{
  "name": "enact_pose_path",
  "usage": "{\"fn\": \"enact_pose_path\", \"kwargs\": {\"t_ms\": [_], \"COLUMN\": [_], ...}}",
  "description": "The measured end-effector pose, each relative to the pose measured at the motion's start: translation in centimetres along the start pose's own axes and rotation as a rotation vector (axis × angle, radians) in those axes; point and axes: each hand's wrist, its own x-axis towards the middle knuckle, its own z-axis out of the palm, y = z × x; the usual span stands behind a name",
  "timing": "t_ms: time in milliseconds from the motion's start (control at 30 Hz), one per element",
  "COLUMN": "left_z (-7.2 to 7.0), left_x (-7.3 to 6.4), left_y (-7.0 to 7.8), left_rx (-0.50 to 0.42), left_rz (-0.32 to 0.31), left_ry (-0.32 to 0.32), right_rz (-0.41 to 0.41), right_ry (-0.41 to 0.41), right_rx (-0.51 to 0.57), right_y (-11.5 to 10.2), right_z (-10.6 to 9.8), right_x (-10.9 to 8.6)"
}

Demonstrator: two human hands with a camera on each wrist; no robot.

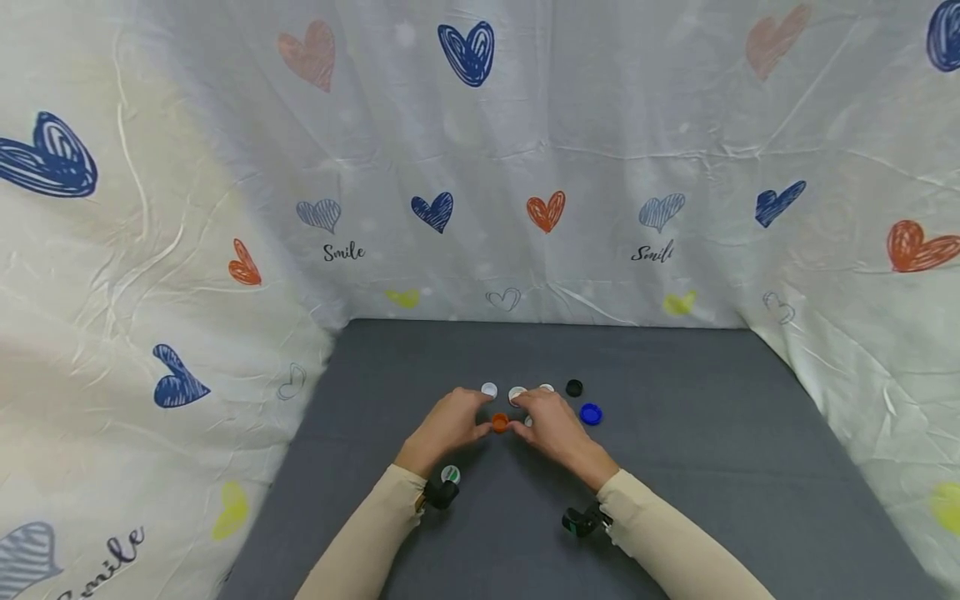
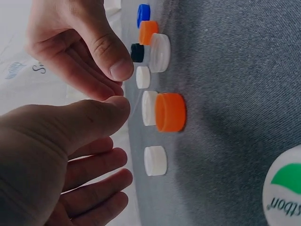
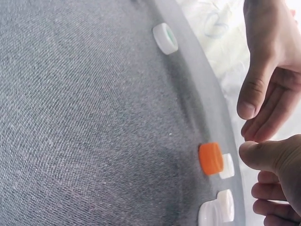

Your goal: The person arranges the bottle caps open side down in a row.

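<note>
Both hands hover just above a group of bottle caps, their fingertips close together and nothing visible between them. My left hand [image 1: 450, 423] has its fingers loosely extended, as the left wrist view also shows. Opposite it, my right hand [image 1: 552, 423] has relaxed fingers and its thumb pointing inward. An orange cap [image 1: 500, 422] lies on the grey cloth between the two thumbs, apart from them in the left wrist view. White caps [image 2: 155, 160] sit just beyond. A clear cap [image 2: 160, 52] and a second orange cap [image 2: 148, 33] are mostly hidden by the right hand in the head view.
To the right of the hands lie a black cap [image 1: 574, 388] and a blue cap [image 1: 591, 414]. A white cap with a green print [image 1: 450, 475] lies by the left wrist. Heart-printed cloth [image 1: 480, 150] hangs behind and beside the grey table [image 1: 675, 500].
</note>
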Motion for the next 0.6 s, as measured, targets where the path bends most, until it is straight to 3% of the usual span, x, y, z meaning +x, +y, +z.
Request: {"fn": "enact_pose_path", "kwargs": {"t_ms": [300, 600], "left_z": [1.3, 2.2], "left_x": [0.5, 0.7], "left_y": [-0.4, -0.2], "left_rx": [0.014, 0.068], "left_rz": [-0.005, -0.056], "left_ry": [-0.05, -0.092], "right_rz": [0.005, -0.028], "right_ry": [-0.02, -0.054], "right_rx": [-0.017, -0.02], "right_y": [0.3, 0.4], "right_z": [1.4, 2.8], "right_x": [0.1, 0.1]}}
